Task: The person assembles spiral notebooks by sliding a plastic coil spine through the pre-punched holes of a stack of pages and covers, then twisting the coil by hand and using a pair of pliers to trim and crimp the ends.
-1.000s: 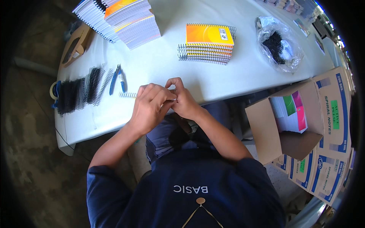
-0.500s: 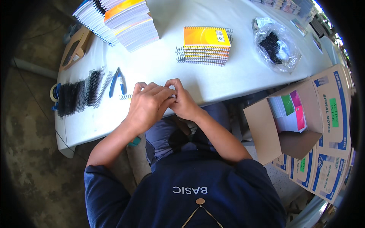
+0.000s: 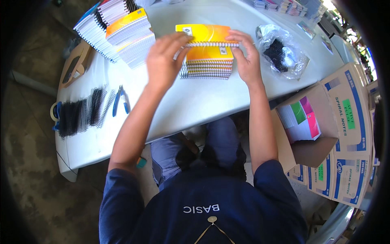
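A yellow-orange spiral notebook (image 3: 210,33) is held between my two hands, its coil edge toward me. My left hand (image 3: 162,61), a little blurred, grips its left end. The fingers and thumb of my right hand (image 3: 248,59) close on the right end of the coil. Just under it stands a stack of similar spiral notebooks (image 3: 207,69), with an orange cover showing on top. The held notebook overlaps the far part of that stack; whether the two touch, I cannot tell.
Blue-handled pliers (image 3: 117,101) lie left of my left forearm, beside a row of black spiral coils (image 3: 83,110) and a tape roll (image 3: 55,112). Tall paper stacks (image 3: 130,40) stand far left. At right are a plastic bag (image 3: 280,53) and an open cardboard box (image 3: 313,152).
Both hands have moved away from me, from the table's near edge to the notebook stack. A yellow spiral notebook now shows between them. The view has shifted slightly.
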Demonstrator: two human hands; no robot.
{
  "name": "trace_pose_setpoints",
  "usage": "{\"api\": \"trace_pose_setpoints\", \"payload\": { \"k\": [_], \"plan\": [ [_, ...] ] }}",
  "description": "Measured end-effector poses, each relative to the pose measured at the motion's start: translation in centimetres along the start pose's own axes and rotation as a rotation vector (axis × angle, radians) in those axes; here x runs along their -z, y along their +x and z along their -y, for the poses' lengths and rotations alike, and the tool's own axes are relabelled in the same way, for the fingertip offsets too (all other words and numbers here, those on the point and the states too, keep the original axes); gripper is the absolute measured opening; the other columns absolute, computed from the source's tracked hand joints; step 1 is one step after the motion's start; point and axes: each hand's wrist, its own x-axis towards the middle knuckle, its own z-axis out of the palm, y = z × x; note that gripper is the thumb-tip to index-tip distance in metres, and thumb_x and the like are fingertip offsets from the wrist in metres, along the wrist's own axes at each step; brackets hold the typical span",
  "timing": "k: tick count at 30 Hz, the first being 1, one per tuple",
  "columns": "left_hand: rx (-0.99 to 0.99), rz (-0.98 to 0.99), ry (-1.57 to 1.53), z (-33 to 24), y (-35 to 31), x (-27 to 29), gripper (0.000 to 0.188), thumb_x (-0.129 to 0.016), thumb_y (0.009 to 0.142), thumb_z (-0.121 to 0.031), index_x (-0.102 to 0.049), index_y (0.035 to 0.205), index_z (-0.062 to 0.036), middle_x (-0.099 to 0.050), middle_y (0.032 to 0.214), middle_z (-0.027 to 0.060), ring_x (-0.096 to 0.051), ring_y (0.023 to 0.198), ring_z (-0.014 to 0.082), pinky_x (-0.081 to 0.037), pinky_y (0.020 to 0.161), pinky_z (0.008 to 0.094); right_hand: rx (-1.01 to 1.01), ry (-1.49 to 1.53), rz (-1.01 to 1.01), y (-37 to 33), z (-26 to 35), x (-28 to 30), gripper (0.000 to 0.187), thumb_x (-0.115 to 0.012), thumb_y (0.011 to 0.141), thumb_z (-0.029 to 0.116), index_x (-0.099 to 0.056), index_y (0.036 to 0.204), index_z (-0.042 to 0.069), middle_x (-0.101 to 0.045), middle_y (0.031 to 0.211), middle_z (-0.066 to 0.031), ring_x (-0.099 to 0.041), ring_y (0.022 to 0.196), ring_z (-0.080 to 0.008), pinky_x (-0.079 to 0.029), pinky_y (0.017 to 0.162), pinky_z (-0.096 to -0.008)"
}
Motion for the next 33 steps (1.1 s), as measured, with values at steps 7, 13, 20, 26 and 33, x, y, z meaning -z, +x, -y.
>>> {"api": "trace_pose_setpoints", "payload": {
  "k": [7, 13, 20, 26, 33],
  "plan": [
    [0.187, 0.038, 0.112, 1.5, -4.3, -2.7, 0.048, -0.072, 0.073, -0.02, -0.056, 0.116, -0.0065, -0.058, 0.115, 0.0145, -0.052, 0.107, 0.0325, -0.041, 0.091, 0.04, -0.207, -0.027, 0.065, -4.5, -4.0, 0.4, 0.051, -0.045, 0.083, 0.009, -0.039, 0.133, 0.002, -0.036, 0.14, -0.0205, -0.028, 0.134, -0.0277, -0.022, 0.108, -0.0329],
    [0.157, 0.111, 0.582, 13.4, 1.9, 5.7, 0.049, -0.061, 0.08, -0.023, -0.048, 0.125, -0.0084, -0.052, 0.121, 0.018, -0.046, 0.116, 0.0334, -0.031, 0.1, 0.0456, 0.028, 0.05, -0.112, -4.4, 1.7, -2.8, 0.058, -0.049, 0.086, 0.011, -0.028, 0.138, -0.003, -0.032, 0.142, -0.0207, -0.026, 0.135, -0.0304, -0.02, 0.109, -0.0361],
    [0.821, 0.319, 0.359, 1.0, 0.5, 10.2, 0.024, -0.056, 0.087, -0.023, -0.065, 0.101, -0.0052, -0.066, 0.08, 0.0169, -0.064, 0.071, 0.0266, -0.041, 0.087, 0.0389, 0.127, -0.142, 0.127, -6.0, 7.6, -8.6, 0.071, -0.062, 0.077, 0.007, -0.028, 0.139, 0.0, -0.029, 0.143, -0.0205, -0.026, 0.133, -0.0382, -0.023, 0.107, -0.0456],
    [0.701, 0.162, -0.271, -3.9, -6.0, 11.2, 0.021, -0.055, 0.09, -0.016, -0.063, 0.097, 0.0018, -0.062, 0.095, 0.0164, -0.057, 0.093, 0.0268, -0.042, 0.086, 0.0356, -0.083, 0.218, 0.085, -8.7, 7.0, -12.2, 0.048, -0.062, 0.078, 0.001, -0.05, 0.125, 0.002, -0.055, 0.121, -0.0192, -0.055, 0.111, -0.0295, -0.043, 0.093, -0.0361],
    [1.0, 0.713, 0.78, 11.4, -15.5, 17.3, 0.03, -0.06, 0.081, -0.032, -0.065, 0.101, -0.0111, -0.063, 0.102, 0.0098, -0.06, 0.096, 0.0285, -0.042, 0.085, 0.0443, -0.39, 0.513, 0.243, -9.2, 3.5, -11.1, 0.031, -0.059, 0.085, 0.002, -0.057, 0.116, -0.002, -0.061, 0.109, -0.0106, -0.054, 0.101, -0.0129, -0.044, 0.088, -0.0255]
  ]
}}
